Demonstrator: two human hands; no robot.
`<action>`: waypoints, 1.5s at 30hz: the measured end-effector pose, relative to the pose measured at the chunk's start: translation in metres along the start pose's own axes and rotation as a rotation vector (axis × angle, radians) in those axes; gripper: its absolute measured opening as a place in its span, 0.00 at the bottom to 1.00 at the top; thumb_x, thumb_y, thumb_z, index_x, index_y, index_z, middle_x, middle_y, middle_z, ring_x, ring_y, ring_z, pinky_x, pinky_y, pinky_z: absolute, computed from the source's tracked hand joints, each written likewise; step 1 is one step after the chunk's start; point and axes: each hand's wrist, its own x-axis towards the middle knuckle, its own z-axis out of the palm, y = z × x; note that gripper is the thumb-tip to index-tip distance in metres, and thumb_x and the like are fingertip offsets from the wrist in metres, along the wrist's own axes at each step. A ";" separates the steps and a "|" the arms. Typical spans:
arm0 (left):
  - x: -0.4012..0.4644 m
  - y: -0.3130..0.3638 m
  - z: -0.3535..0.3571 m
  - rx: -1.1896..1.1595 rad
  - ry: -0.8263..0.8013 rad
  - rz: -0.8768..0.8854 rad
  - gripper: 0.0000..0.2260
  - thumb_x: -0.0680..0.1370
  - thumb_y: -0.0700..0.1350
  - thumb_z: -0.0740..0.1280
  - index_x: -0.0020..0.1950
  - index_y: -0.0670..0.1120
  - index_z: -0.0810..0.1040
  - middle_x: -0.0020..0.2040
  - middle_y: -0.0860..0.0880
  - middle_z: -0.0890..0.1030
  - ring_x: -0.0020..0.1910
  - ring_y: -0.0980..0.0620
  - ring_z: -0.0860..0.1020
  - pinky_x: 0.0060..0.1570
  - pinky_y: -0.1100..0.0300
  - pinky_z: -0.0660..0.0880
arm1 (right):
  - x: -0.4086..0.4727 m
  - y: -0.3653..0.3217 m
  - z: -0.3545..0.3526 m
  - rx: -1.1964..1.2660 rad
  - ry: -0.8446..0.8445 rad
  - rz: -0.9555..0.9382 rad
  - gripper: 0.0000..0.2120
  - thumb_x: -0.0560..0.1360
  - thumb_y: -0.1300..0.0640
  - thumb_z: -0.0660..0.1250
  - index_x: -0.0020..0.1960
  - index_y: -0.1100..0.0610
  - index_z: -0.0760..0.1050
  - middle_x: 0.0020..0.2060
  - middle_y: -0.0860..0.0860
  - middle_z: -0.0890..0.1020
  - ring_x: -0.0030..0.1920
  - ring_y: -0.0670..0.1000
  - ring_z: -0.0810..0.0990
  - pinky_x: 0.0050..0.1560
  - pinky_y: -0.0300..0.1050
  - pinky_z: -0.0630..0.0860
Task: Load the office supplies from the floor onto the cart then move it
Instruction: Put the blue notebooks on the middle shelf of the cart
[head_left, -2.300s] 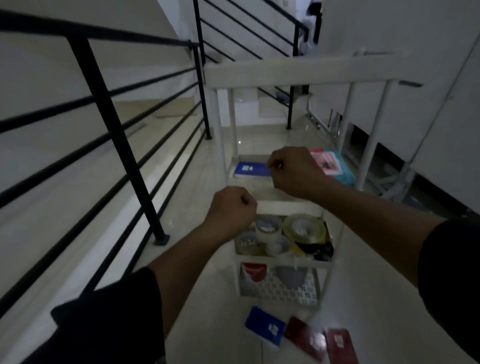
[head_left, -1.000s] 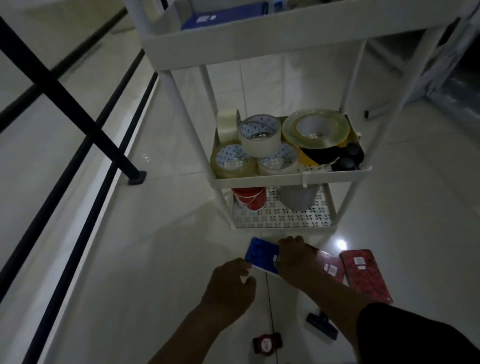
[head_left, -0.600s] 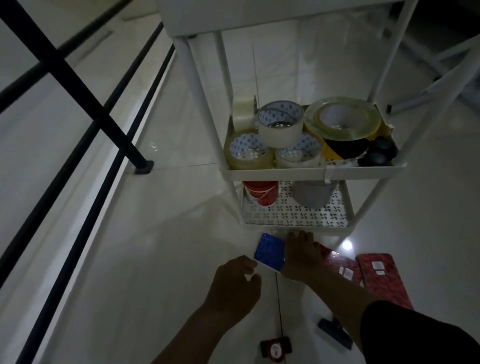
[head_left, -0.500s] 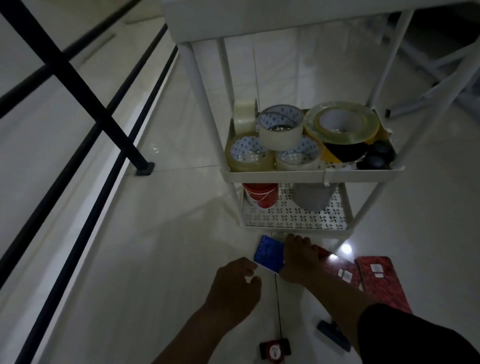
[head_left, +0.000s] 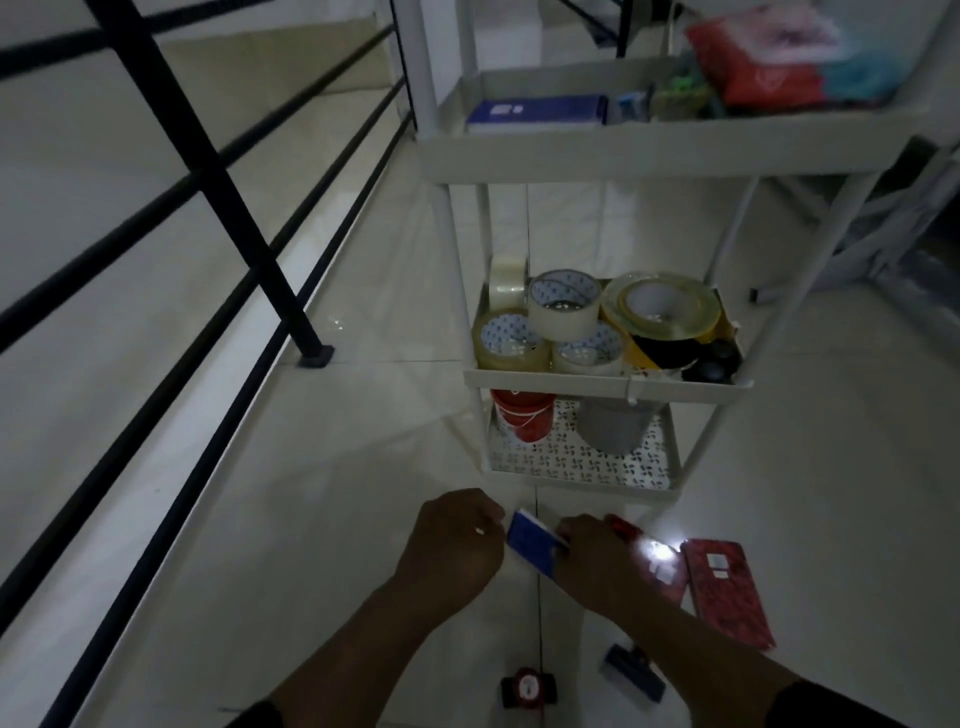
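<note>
Head view, dim light: a white cart with three shelves fills the upper right of the frame, standing on a pale tiled floor. On its top shelf a blue box is seen at the left and a red packet at the right, with small blurred items between them. The middle shelf carries tape rolls, the largest lying flat at the right; a black object sits just beside it at the shelf's right corner. On the bottom shelf a red tub and a grey pot stand side by side.

Low in the centre, just below the cart, a blue notebook is held tilted off the floor. It is gripped by the right hand, whose fingers are curled over its right edge. The left hand is just beside the notebook's left edge, fingers curled in; whether it touches the notebook cannot be told.

To the right of the hands two red notebooks lie on the floor: one partly hidden under glare and the right wrist, the other flat and apart from the hand. Near the bottom edge a small red and black item and a dark clip rest on the floor.

A black railing crosses the left half of the frame.
</note>
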 end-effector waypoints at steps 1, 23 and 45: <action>-0.003 0.006 -0.008 0.001 0.036 0.021 0.08 0.77 0.40 0.64 0.50 0.45 0.84 0.47 0.53 0.83 0.45 0.56 0.79 0.47 0.67 0.75 | -0.006 -0.004 -0.014 0.078 0.024 -0.013 0.14 0.76 0.46 0.55 0.46 0.53 0.74 0.40 0.47 0.75 0.41 0.48 0.75 0.37 0.34 0.63; -0.015 0.190 -0.194 -0.108 0.287 0.392 0.14 0.75 0.46 0.67 0.61 0.48 0.78 0.56 0.50 0.80 0.55 0.52 0.78 0.57 0.57 0.76 | -0.047 -0.134 -0.438 -0.108 0.947 -0.395 0.12 0.73 0.58 0.67 0.53 0.54 0.84 0.41 0.53 0.80 0.38 0.51 0.74 0.39 0.40 0.66; 0.035 0.201 -0.209 -0.030 0.172 0.449 0.20 0.76 0.47 0.66 0.67 0.48 0.74 0.65 0.49 0.77 0.62 0.53 0.76 0.65 0.55 0.73 | 0.091 -0.149 -0.424 -0.327 0.341 -0.138 0.17 0.77 0.49 0.64 0.59 0.60 0.74 0.54 0.56 0.80 0.52 0.53 0.79 0.52 0.47 0.77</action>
